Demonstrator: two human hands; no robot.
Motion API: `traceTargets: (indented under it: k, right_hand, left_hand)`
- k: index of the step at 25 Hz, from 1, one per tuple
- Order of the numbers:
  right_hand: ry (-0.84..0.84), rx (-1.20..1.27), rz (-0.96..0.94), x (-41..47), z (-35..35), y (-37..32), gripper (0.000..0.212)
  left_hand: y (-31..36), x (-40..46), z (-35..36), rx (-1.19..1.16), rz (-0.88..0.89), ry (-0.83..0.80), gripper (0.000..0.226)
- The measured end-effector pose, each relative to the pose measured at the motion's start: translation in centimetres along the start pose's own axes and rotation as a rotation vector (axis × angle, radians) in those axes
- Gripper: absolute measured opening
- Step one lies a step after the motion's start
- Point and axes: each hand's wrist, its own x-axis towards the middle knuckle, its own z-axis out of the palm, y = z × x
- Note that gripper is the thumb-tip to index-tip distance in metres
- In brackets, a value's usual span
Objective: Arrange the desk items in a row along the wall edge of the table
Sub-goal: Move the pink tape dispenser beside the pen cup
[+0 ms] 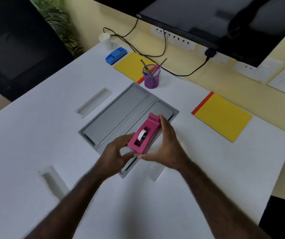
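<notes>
Pink tape dispenser (144, 134) gripped between left hand (116, 153), right hand (166, 145).

Pink tape dispenser (145, 135) matt plastic; table (34, 135) smooth.

Black monitor (198, 19) above wall sockets (174, 38), trailing black cable (164, 47), potted plant (59, 19), black chair (14, 49).
</notes>
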Motion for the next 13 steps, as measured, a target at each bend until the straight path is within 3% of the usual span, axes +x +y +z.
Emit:
traceTargets:
  k: [5,9,13]
  right_hand:
    - [0.116,0.003,0.034,8.3,-7.1,5.0,0.165]
    - [0.164,-0.036,0.087,14.0,-11.6,8.2,0.156]
    - [0.198,-0.060,0.093,17.5,-13.8,10.5,0.148]
  left_hand:
    - [1.7,12.7,2.5,0.032,0.044,-0.001,0.050]
    - [2.9,20.4,4.9,0.079,0.078,0.042,0.028]
    - [3.4,25.3,7.3,0.109,0.036,0.003,0.038]
